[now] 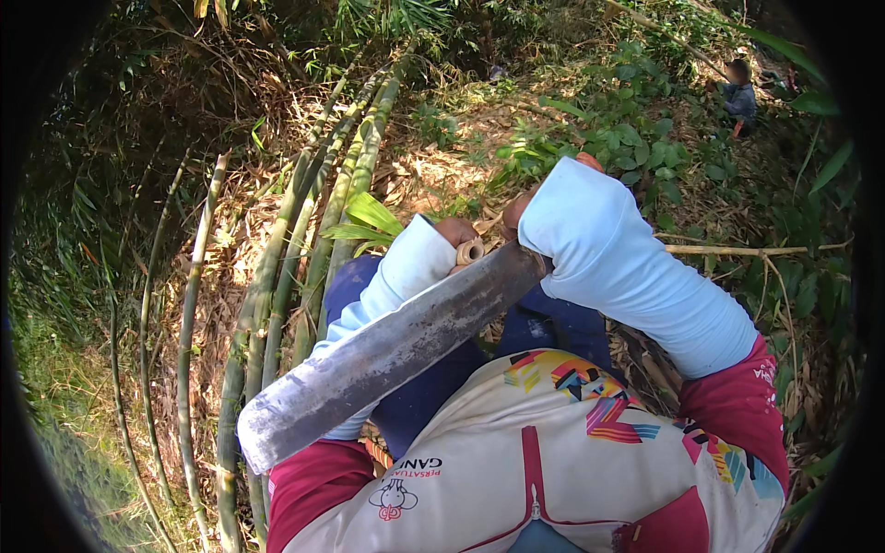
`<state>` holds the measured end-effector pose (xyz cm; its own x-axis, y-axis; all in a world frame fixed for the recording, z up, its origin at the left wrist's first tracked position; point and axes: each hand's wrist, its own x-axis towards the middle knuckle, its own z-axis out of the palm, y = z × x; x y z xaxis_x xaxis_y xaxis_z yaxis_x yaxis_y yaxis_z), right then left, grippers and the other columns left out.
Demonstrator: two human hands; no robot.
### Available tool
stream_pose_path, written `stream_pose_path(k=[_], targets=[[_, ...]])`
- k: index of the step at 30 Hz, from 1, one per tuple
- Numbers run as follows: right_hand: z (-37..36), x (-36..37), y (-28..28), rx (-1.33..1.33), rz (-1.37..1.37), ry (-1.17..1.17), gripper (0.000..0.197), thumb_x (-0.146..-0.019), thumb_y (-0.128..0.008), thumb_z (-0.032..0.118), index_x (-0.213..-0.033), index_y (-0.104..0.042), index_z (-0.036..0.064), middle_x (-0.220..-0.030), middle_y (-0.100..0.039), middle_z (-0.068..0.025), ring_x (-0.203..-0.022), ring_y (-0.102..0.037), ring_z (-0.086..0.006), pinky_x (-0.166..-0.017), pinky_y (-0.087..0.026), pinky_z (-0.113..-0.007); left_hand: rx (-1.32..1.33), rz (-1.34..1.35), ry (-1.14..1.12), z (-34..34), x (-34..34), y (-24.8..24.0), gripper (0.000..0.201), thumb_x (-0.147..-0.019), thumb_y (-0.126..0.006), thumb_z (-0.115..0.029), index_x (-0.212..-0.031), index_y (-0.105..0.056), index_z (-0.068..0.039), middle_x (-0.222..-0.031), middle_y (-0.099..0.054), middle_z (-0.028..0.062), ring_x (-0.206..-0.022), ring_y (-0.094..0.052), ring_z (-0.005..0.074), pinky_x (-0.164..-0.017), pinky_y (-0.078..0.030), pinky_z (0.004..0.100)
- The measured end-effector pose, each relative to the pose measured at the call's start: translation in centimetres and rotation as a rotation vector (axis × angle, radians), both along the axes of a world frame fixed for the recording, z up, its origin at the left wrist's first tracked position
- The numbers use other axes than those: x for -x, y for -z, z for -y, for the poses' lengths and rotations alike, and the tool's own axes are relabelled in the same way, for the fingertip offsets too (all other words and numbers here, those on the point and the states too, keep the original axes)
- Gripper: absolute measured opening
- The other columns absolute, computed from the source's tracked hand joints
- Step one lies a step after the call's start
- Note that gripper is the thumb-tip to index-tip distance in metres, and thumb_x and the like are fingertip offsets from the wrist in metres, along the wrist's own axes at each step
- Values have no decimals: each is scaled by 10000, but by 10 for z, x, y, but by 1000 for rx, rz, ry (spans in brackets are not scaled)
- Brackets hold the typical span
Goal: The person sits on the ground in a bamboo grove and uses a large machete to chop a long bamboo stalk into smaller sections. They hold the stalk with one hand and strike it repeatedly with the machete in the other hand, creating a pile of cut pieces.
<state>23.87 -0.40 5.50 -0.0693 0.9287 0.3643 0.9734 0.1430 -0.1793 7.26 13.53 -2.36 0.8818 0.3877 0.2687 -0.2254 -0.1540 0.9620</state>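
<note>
My right hand (519,210) is closed at the base of a machete (387,359), mostly hidden behind its light blue sleeve cuff. The broad, dark, worn blade slants across in front of my body, its blunt tip down at the left beside the maroon sleeve. Close by, my left hand (455,230) closes around a thin, pale bamboo piece (469,251), whose hollow cut end faces me. Most of this piece and the fingers of both hands are hidden by the cuffs and blade. An orange bit (590,162) shows beyond the right cuff.
Tall green bamboo stems (277,267) stand close on my left. Dry leaves (429,175) cover the ground ahead. A thin branch (737,250) lies across the right side, among leafy plants (627,138). Another person (738,97) is at the far right.
</note>
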Motion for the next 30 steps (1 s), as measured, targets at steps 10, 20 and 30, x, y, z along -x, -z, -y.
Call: stream_pose_path(k=[10,20,30], targets=[[5,-25,14,-40,5,58,303,-518,-698,25,-801,-649,120,-716,-568,-88,-711,-550,-310,-624,-452,-398,81,-146,84,3,2,-13,240,-863,-640,-145,-1038,-546,-11,-852,-591,38,-740,-575,95,-642,-459,228],[9,-73,28,10,-9,123,319,-545,-742,21,-848,-660,79,-740,-582,-109,-733,-581,-314,-643,-478,-359,-89,-223,-47,9,-4,-25,263,-838,-658,-260,-954,-593,-32,-716,-593,33,-633,-520,128,-573,-421,302],[22,-44,32,-63,-202,169,261,-572,-765,77,-789,-621,92,-772,-567,-116,-759,-593,-326,-622,-485,-410,34,63,-51,6,-4,-19,304,-909,-588,-329,-978,-542,-36,-754,-526,-3,-627,-455,72,-546,-359,231]])
